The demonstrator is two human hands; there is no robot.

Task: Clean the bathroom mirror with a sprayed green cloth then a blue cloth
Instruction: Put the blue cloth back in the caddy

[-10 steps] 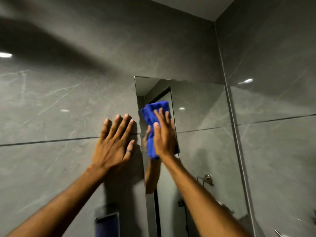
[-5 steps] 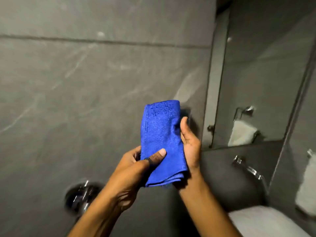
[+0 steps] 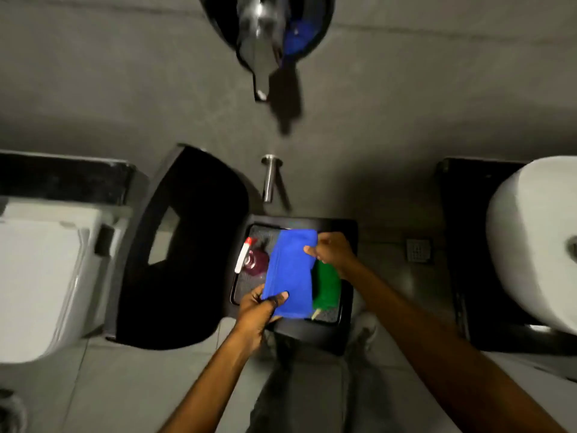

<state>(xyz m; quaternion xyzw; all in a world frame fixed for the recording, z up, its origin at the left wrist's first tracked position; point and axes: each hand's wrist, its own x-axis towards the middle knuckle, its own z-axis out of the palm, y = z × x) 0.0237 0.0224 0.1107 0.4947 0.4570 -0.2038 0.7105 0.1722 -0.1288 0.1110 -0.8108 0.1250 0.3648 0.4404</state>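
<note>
I have one view only, from the head camera, so no second view shares the scene. It looks steeply down along the wall onto the floor (image 3: pixel 93 385), close above my hands, with the toilet (image 3: pixel 40 276) at left and basin (image 3: pixel 530 245) at right.

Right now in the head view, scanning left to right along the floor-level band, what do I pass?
Toilet → black bin lid → spray bottle → blue cloth, held by both hands → green cloth → floor drain → white basin.
</note>
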